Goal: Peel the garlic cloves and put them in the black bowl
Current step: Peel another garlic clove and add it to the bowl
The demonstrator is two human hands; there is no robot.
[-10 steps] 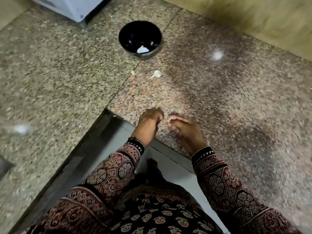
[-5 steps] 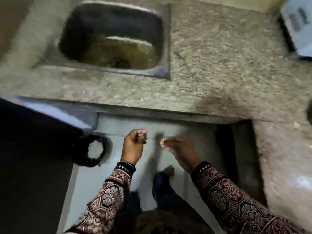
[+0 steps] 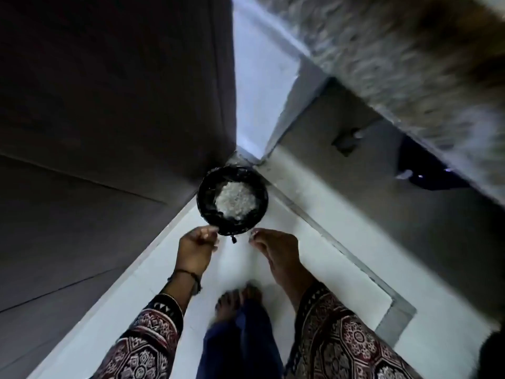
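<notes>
Hovering beside a black bin (image 3: 202, 187) of white scraps (image 3: 235, 199), left hand (image 3: 195, 248) and right hand (image 3: 278, 253) seem pinched.

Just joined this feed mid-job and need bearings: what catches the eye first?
A round black container holding a pale flaky heap sits on the floor in the corner, centre frame. The left hand and right hand hover at its near rim, fingertips bunched, contents unclear. A blurred speckled counter fills the upper right.

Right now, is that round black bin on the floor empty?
Not empty: a heap of pale flaky scraps shows inside the black bin.
</notes>
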